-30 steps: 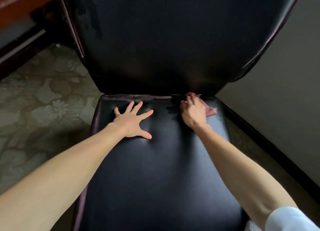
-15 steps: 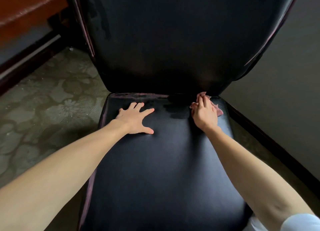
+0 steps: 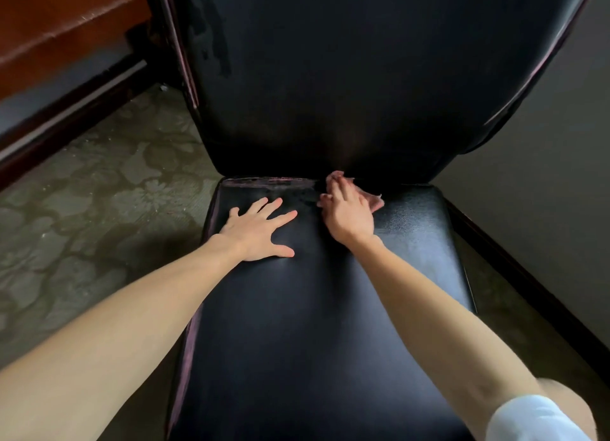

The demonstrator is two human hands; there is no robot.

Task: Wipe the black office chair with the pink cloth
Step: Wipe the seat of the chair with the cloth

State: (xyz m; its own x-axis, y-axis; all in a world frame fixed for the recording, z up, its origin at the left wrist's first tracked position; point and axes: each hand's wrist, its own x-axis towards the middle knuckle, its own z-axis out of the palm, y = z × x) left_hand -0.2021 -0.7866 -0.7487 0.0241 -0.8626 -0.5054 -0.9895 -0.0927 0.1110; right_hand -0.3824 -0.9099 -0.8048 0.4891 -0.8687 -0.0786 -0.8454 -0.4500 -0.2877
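The cloth (image 3: 375, 202) lay at the back of the chair (image 3: 313, 325), at the crease below the backrest (image 3: 346, 77). The right hand (image 3: 346, 214) pressed on it; whether it gripped, I could not tell. The left hand (image 3: 260, 232) rested flat and spread, just beside. The seat's length ran from there toward the person.
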